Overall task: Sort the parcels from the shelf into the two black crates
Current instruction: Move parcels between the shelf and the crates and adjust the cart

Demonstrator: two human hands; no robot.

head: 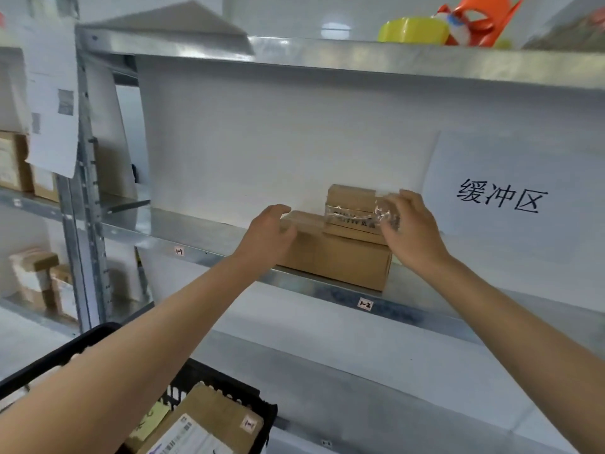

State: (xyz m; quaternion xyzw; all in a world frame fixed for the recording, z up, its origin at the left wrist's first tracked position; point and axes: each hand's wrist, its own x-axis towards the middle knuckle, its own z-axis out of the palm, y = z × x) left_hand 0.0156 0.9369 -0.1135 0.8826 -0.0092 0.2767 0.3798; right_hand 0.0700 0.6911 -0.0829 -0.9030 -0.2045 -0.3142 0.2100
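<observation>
The right hand point(412, 224) pinches the small box point(352, 204) by its end, and the left hand point(268, 231) curls over the big box point(334, 260) at the shelf point(229, 257) edge. Lifted lopsided, the small box may slip.

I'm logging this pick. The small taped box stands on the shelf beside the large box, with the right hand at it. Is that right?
Not quite. The small taped box stands on top of the large box, not beside it on the shelf, with the right hand at it. The head view shows this.
</observation>
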